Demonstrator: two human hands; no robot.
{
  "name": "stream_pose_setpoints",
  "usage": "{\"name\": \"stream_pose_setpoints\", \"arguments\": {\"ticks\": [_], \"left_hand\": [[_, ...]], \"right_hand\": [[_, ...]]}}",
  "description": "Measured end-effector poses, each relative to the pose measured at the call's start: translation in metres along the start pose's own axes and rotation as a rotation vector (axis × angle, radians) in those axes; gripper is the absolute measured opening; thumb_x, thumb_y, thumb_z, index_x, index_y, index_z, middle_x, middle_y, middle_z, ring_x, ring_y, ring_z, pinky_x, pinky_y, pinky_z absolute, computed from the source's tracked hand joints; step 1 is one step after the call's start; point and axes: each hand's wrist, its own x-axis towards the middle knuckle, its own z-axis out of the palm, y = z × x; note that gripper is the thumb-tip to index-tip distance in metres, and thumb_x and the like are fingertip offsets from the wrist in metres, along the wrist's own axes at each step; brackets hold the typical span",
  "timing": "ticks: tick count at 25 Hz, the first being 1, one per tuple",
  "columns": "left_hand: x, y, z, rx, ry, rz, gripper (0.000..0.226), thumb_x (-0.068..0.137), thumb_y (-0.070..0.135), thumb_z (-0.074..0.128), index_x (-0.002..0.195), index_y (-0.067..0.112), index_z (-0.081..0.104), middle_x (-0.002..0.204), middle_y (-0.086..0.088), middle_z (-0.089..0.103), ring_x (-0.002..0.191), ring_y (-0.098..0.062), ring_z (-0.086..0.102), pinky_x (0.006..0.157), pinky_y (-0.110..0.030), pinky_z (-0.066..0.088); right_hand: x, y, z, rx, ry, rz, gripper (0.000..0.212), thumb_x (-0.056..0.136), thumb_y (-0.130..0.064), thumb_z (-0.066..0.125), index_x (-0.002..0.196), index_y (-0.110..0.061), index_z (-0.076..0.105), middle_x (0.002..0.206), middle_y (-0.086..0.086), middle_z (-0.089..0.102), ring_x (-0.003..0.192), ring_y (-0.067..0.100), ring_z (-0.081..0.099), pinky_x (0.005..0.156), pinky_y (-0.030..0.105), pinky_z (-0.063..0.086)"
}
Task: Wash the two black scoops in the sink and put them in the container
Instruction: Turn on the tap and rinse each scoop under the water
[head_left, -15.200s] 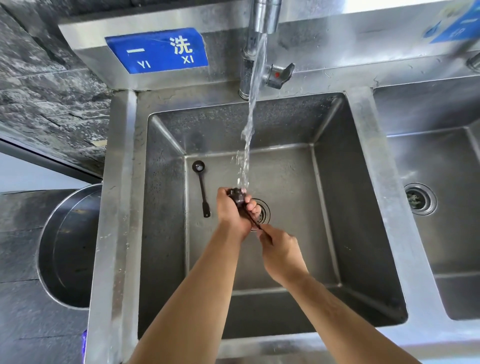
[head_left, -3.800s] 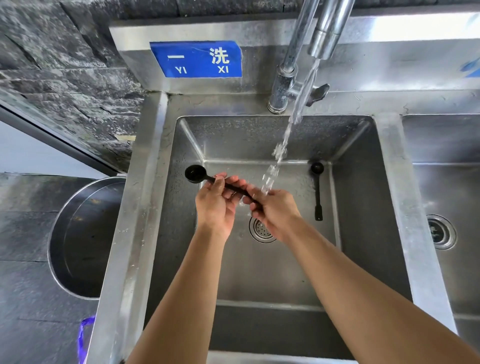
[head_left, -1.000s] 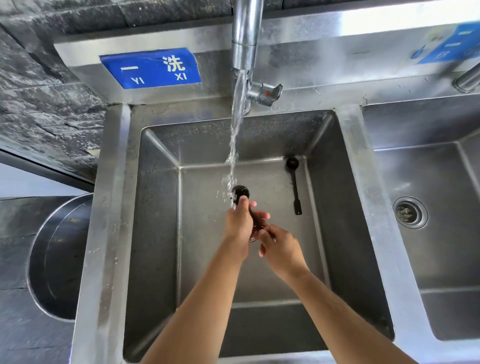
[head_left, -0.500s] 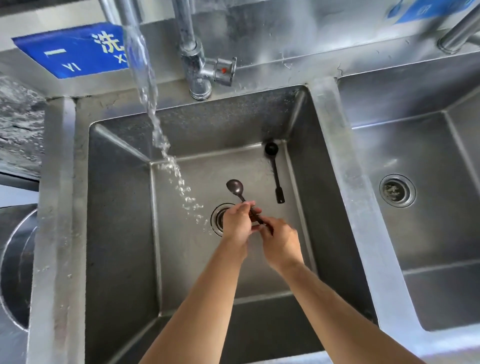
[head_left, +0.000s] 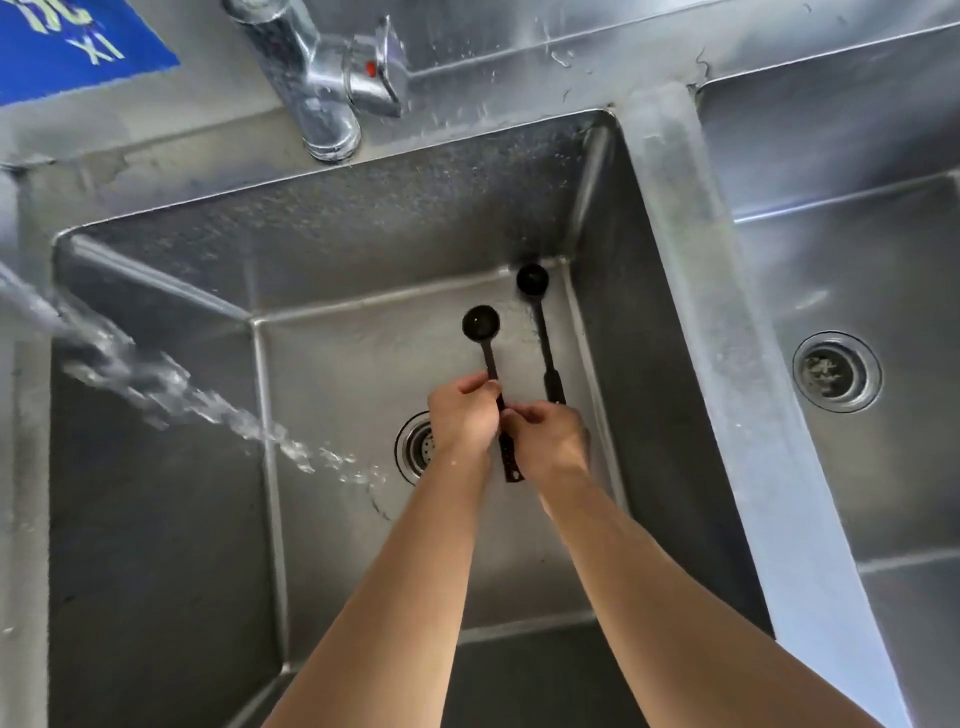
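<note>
Left hand: the left hand (head_left: 462, 415) is over the basin floor near its right side, fingers and thumb curled round the thin handle of a black plastic long-handled scoop (head_left: 488, 358), pinching it just below the middle.
Right hand: the right hand (head_left: 550, 441) is just beside the left, touching it, fingers curled round the lower part of the same handle; the flat handle end sticks out below between the two wrists.
Held scoop: its round bowl points toward the back wall of the stainless-steel sink basin (head_left: 363, 234), clear of the water.
Second scoop: another black long-handled scoop (head_left: 543, 332) lies on the basin floor in the back right corner, bowl against the back edge, handle running along the right wall, just beside the held one but apart from it.
Water: a stream of water (head_left: 171, 389) crosses from the left edge and lands on the basin floor left of the round metal drain (head_left: 415, 447).
Tap: a chrome tap base (head_left: 332, 98) with a red-dotted lever stands on the back rim.
Neighbouring basin: a second steel basin (head_left: 857, 260) with its own drain lies to the right.
Sign: a blue sign (head_left: 67, 41) sits at the upper left.
</note>
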Motion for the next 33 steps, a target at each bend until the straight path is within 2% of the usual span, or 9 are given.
{"name": "stream_pose_setpoints", "arguments": {"ticks": [2,4,8,10,14,18,22,29,33], "left_hand": [[0.02,0.004,0.012,0.037,0.045,0.01,0.023,0.085,-0.004,0.062,0.092,0.013,0.077,0.09,-0.009,0.077,0.088,-0.026,0.074,0.086,-0.041,0.061],[0.036,0.008,0.023,0.054,0.089,0.016,0.024,0.082,-0.002,0.064,0.086,0.018,0.077,0.086,-0.007,0.077,0.084,-0.024,0.074,0.083,-0.04,0.062],[0.063,0.009,0.044,0.113,0.174,0.026,0.022,0.078,0.003,0.065,0.084,0.02,0.077,0.082,-0.003,0.076,0.077,-0.022,0.073,0.075,-0.035,0.063],[0.077,0.005,0.048,0.15,0.202,0.035,0.021,0.078,0.004,0.066,0.082,0.023,0.076,0.081,0.0,0.075,0.078,-0.02,0.072,0.072,-0.029,0.06],[0.092,0.002,0.054,0.204,0.174,0.09,0.026,0.077,0.006,0.065,0.067,0.029,0.071,0.076,0.005,0.073,0.08,-0.019,0.072,0.079,-0.032,0.061],[0.094,-0.001,0.063,0.235,0.152,0.088,0.024,0.077,0.004,0.064,0.081,0.022,0.079,0.08,-0.001,0.077,0.08,-0.021,0.073,0.08,-0.036,0.062],[0.093,-0.002,0.064,0.255,0.176,0.07,0.019,0.076,0.005,0.068,0.081,0.021,0.077,0.082,-0.003,0.077,0.083,-0.022,0.073,0.082,-0.036,0.061],[0.092,0.003,0.063,0.359,0.189,0.124,0.017,0.08,0.009,0.069,0.089,0.019,0.079,0.089,-0.002,0.077,0.09,-0.023,0.071,0.082,-0.032,0.06],[0.09,0.004,0.065,0.392,0.182,0.157,0.016,0.081,0.01,0.069,0.089,0.018,0.079,0.09,-0.002,0.077,0.091,-0.022,0.071,0.083,-0.032,0.059]], "right_hand": [[0.02,-0.006,0.005,0.038,0.037,0.016,0.019,0.086,-0.023,0.07,0.07,-0.027,0.077,0.066,-0.01,0.072,0.058,0.005,0.069,0.046,0.015,0.046],[0.038,-0.011,0.008,0.031,0.076,0.032,0.019,0.086,-0.021,0.071,0.067,-0.026,0.075,0.061,-0.011,0.069,0.047,0.001,0.065,0.037,0.01,0.041],[0.071,-0.014,0.013,-0.081,0.122,0.023,0.021,0.087,-0.018,0.065,0.07,-0.021,0.077,0.066,-0.003,0.072,0.064,0.02,0.071,0.057,0.029,0.06],[0.086,-0.014,0.016,-0.124,0.148,0.017,0.02,0.087,-0.016,0.064,0.077,-0.021,0.08,0.073,0.002,0.074,0.069,0.026,0.072,0.064,0.036,0.063],[0.102,-0.011,0.025,-0.216,0.183,-0.048,0.022,0.088,-0.015,0.06,0.08,-0.018,0.08,0.075,0.005,0.074,0.073,0.026,0.071,0.063,0.032,0.06],[0.108,-0.006,0.027,-0.24,0.211,-0.052,0.025,0.09,-0.012,0.057,0.077,-0.016,0.078,0.071,0.005,0.072,0.069,0.026,0.071,0.061,0.033,0.061],[0.108,-0.003,0.028,-0.244,0.214,-0.049,0.026,0.089,-0.011,0.054,0.079,-0.014,0.078,0.077,0.008,0.073,0.075,0.029,0.07,0.066,0.039,0.062],[0.109,-0.003,0.032,-0.208,0.233,-0.053,0.026,0.091,-0.012,0.054,0.078,-0.014,0.077,0.077,0.008,0.071,0.074,0.027,0.068,0.062,0.032,0.057],[0.112,-0.003,0.031,-0.199,0.248,-0.059,0.025,0.09,-0.011,0.055,0.076,-0.012,0.076,0.072,0.006,0.068,0.071,0.026,0.066,0.056,0.024,0.042]]}}
